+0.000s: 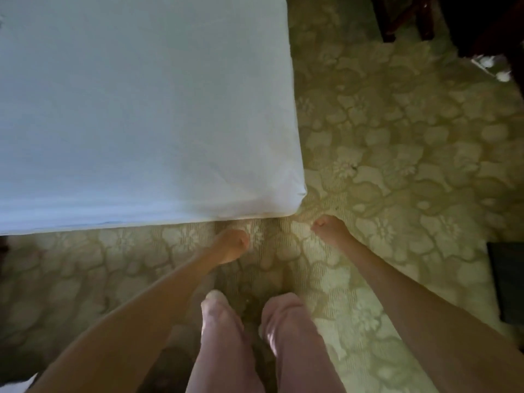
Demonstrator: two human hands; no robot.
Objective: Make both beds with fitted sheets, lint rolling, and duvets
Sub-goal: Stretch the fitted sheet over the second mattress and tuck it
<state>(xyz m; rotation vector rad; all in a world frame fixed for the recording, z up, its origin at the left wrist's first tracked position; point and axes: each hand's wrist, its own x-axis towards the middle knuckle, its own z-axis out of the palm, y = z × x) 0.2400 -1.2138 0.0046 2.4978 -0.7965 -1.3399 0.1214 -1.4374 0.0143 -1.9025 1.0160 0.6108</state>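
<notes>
dim, soft blur, dark corners, wide-angle bend

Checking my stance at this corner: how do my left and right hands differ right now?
The left hand hangs just in front of the near edge of the bed; the right hand lies beyond its corner, over the carpet. The left hand is lower in view, the right hand higher. Both have curled fingers and hold nothing.

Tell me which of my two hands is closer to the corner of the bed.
The right hand, curled just off the sheeted mattress corner. The left hand hangs farther away, in front of the mattress's near edge.
</notes>
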